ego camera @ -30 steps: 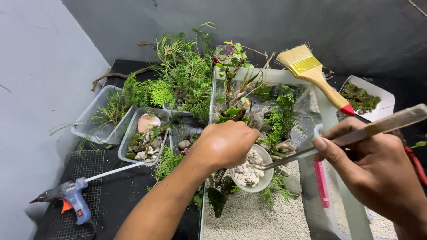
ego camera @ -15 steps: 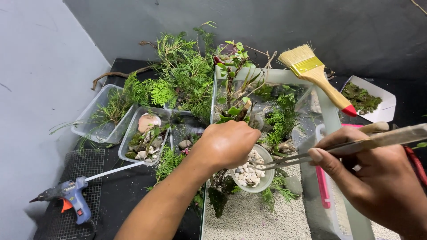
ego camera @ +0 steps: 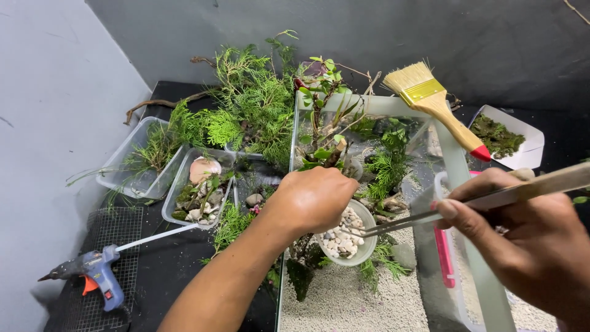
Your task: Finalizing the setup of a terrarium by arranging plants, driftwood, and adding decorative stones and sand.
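My left hand [ego camera: 313, 200] grips a small white bowl of pebbles [ego camera: 347, 240] held inside a glass tank [ego camera: 369, 106]. In my right hand [ego camera: 522, 240] are long metal tweezers [ego camera: 418, 218], whose tips rest on the pebbles at the bowl's right side. The tank floor is pale sand [ego camera: 344, 301] with green plants [ego camera: 384, 166] and a twig with leaves [ego camera: 319, 123] standing in it.
A paintbrush [ego camera: 430, 101] lies across the tank's far right corner. Clear tubs hold greenery [ego camera: 144, 154] and stones with a shell [ego camera: 200, 187] at left. A blue glue gun [ego camera: 92, 273] rests on a wire mesh. A white tray of moss [ego camera: 504, 135] sits at right.
My right hand has dropped lower and swung the tweezers down, so their tips now sit in the bowl of pebbles. My left hand stays on the bowl.
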